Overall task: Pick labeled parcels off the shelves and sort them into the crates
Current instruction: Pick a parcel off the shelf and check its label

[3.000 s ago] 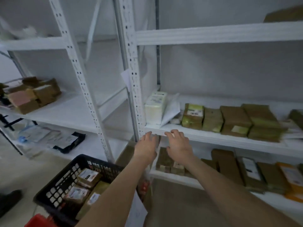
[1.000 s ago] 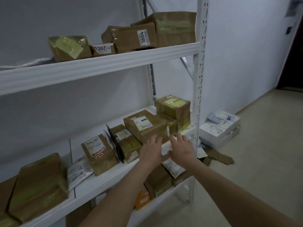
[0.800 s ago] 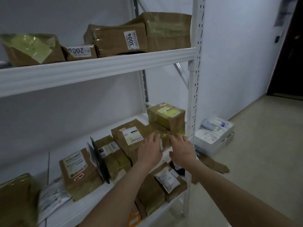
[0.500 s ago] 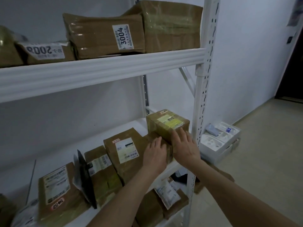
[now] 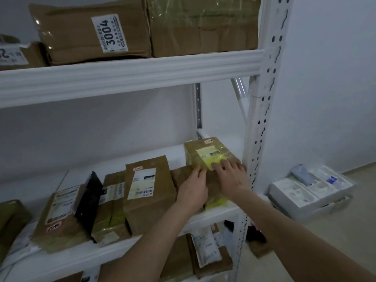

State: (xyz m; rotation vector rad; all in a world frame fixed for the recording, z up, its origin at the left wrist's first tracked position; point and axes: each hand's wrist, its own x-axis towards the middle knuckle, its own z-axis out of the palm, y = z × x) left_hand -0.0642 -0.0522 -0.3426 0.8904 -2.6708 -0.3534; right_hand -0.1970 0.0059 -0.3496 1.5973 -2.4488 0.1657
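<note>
Parcel under the hands: small cardboard box (image 5: 209,151) wrapped in clear tape, yellowish label on top, at the right end of the middle shelf (image 5: 81,259), just beside the white perforated upright (image 5: 262,123). The box sits on a flatter brown parcel (image 5: 183,177) that lies on the same shelf. Right hand (image 5: 232,178): fingers spread and nearly straight, laid on the near edge of the box top at the label's lower corner; released, wrapped round nothing. Left hand (image 5: 193,190): flat, palm down on the flatter parcel, fingertips touching the near face of the box; also released. To the left, a row of leaning parcels: brown one with a white barcode label (image 5: 146,192), a narrower taped one (image 5: 112,208), a black pouch (image 5: 89,202), and a parcel with a handwritten number tag (image 5: 59,212). Upper shelf (image 5: 130,76): carton labelled 3004 (image 5: 91,31) touching a larger taped carton (image 5: 203,23). Lower shelf: more brown parcels (image 5: 179,259), partly hidden by the forearms. White moulded packaging tray (image 5: 309,192) on the floor (image 5: 335,251), right of the upright, against the wall.
</note>
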